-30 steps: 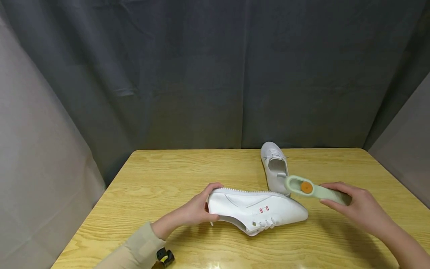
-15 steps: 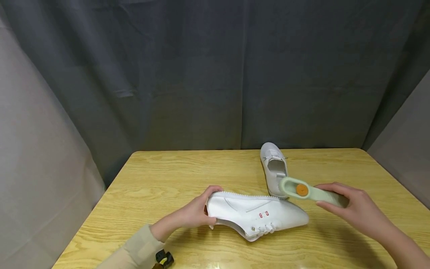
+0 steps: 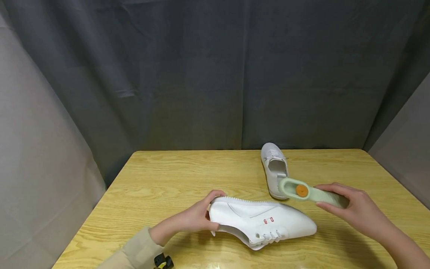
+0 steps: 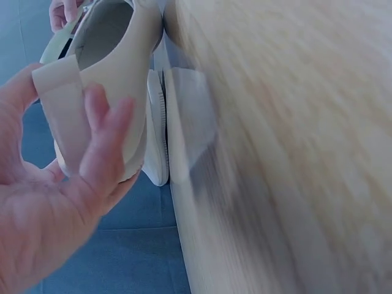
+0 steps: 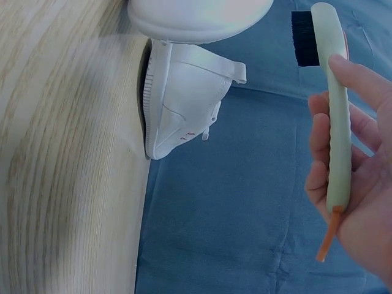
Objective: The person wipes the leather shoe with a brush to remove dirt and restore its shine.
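A white lace-up shoe (image 3: 262, 220) lies tipped on its side in the head view, toe to the right and red letters on its flank. My left hand (image 3: 198, 216) grips it at the heel, thumb by the opening and fingers around the sole side. To the right, my right hand (image 3: 357, 207) holds a pale green shoe brush (image 3: 322, 195) by its handle, above the table. An orange round button (image 3: 302, 190) shows in the brush head. In the right wrist view its black bristles (image 5: 305, 40) face the shoes, apart from them.
The other white shoe (image 3: 275, 188) stands upright behind, toe toward the dark curtain (image 3: 188, 82); the brush head overlaps its heel in the head view. A black and yellow object (image 3: 163, 261) is by the left sleeve. All is over a wooden table (image 3: 161, 179).
My left hand has brought the held shoe nearer and a little to the right, away from the standing shoe. The brush has shifted slightly left and nearer.
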Demonstrator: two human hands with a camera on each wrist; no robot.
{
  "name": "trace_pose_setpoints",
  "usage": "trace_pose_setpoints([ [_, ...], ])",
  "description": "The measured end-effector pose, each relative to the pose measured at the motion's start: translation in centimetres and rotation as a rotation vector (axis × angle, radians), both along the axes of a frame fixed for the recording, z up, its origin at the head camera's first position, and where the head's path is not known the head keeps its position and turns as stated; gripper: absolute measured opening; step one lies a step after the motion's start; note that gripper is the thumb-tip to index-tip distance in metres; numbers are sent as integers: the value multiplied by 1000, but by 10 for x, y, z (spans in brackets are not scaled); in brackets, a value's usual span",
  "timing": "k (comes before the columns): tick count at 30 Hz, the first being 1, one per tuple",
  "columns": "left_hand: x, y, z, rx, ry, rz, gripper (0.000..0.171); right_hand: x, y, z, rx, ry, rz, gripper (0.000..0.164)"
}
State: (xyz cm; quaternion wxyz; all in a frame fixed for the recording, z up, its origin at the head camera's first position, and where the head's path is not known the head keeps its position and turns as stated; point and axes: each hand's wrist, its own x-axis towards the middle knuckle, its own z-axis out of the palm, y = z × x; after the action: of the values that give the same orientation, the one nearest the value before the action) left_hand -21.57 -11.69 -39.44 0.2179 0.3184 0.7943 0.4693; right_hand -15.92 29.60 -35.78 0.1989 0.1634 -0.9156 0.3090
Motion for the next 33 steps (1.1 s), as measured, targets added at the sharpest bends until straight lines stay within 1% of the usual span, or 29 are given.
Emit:
trace_pose_setpoints([
  [3,0,-2,-1,-49,40,5,77,0,1,0,0,3,2,39],
  [7,-2,-5,-3,-173,140,24,76,-1,2,0,3,3,5,38],
  [10,-3,-6,-5,-264,213,44,75,-1,3,1,6,23,12,39],
  [13,-5,-6,-5,-287,239,45,73,-2,3,2,3,42,14,40],
  [15,-6,-7,-6,-272,220,36,71,-2,3,2,-4,46,17,40],
  [20,-5,-6,-5,-195,106,-7,66,-2,3,4,-11,22,18,39],
  [22,-4,-5,-5,-184,81,-17,66,-2,3,4,-7,11,14,38],
  [24,-3,-3,-5,-187,72,-15,66,-2,2,4,-4,3,11,38],
  [28,-3,-1,-6,-207,92,25,72,-3,2,4,3,-1,8,38],
  [30,-2,-1,-7,-180,94,43,72,-4,2,4,8,-1,3,37],
  [33,-1,0,-7,-123,105,50,66,-3,2,4,11,-4,-4,37],
])
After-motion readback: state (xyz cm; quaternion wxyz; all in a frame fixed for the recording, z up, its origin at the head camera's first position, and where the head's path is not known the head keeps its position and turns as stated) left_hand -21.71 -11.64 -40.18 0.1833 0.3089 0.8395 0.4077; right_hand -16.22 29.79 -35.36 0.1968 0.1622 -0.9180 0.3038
